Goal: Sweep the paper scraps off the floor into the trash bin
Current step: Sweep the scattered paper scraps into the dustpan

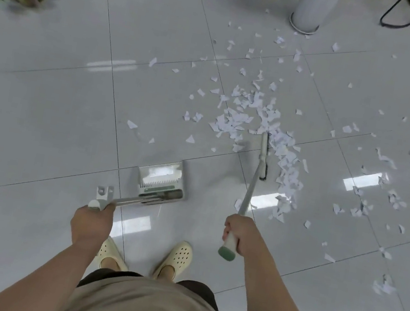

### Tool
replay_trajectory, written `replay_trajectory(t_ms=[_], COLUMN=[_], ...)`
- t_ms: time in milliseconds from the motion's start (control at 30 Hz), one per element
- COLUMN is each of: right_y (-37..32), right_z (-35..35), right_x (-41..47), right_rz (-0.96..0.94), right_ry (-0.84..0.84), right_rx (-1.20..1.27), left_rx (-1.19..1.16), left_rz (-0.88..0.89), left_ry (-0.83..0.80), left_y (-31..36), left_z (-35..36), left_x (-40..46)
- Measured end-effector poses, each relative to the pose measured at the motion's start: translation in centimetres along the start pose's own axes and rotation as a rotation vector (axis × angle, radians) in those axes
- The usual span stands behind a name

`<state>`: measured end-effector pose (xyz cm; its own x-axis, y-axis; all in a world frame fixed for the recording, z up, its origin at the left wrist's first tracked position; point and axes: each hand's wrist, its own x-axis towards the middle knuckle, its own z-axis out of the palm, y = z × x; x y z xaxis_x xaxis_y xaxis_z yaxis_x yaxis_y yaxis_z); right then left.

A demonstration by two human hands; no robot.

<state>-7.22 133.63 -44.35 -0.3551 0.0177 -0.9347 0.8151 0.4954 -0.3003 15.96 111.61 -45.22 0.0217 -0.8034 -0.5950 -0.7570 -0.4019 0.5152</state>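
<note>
Head view of a person sweeping a tiled floor (45,89). The right hand (238,231) is gripping the upper end of the broom (252,188), fingers curled round the handle just above its green cap. The handle is running forward and slightly right from the hand to the broom head (264,156), which is lying with its long axis pointing away from the person. The left hand (93,220) is gripping the handle of the dustpan (163,183), whose mouth is facing forward and is resting on the floor just ahead of the feet.

The paper scraps (249,114) are lying mostly in a dense patch ahead of and to the right of the broom head, with a trail running down its right side and looser pieces scattered far right. The dustpan is sitting to the left of the broom head, well apart from it. A leftward, inward stroke by the right arm would therefore appear to be needed. No trash bin is showing in this view.
</note>
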Motion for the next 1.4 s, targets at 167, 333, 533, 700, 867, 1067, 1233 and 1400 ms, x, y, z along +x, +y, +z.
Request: replay_trajectory(t_ms=[167, 333, 533, 700, 867, 1067, 1233, 1400], right_y=[0.3, 0.8, 4.3, 7.8, 7.7, 3.4, -1.4, -3.8], right_z=[-2.0, -6.2, -8.5, -15.1, -19.5, -15.3, -5.1, 3.5], right_x=[-3.3, -4.4, -4.3, -2.8, 0.3, 3.0, 0.8, -1.5], right_rz=[-0.023, 0.068, 0.206, 0.299, 0.244, 0.034, -0.055, -0.092], right_ry=[-0.139, -0.207, -0.277, -0.181, 0.045, 0.208, 0.125, 0.025], right_rx=[0.07, -0.013, 0.063, 0.221, 0.21, 0.169, 0.353, 0.38], left_rx=[0.072, 0.151, 0.299, 0.369, 0.424, 0.396, 0.35, 0.381], left_rz=[0.079, 0.163, 0.258, 0.313, 0.361, 0.31, 0.293, 0.363], left_ry=[-0.037, -0.106, -0.2, -0.26, -0.294, -0.293, -0.209, -0.24], left_y=[0.9, 2.3, 3.1, 4.1, 4.8, 5.1, 5.3, 7.3], left_z=[1.5, 3.7, 6.5, 8.4, 8.7, 7.1, 4.1, 2.9], left_x=[-1.1, -2.7, -3.4, -3.8, -3.5, -3.5, -1.4, 0.6])
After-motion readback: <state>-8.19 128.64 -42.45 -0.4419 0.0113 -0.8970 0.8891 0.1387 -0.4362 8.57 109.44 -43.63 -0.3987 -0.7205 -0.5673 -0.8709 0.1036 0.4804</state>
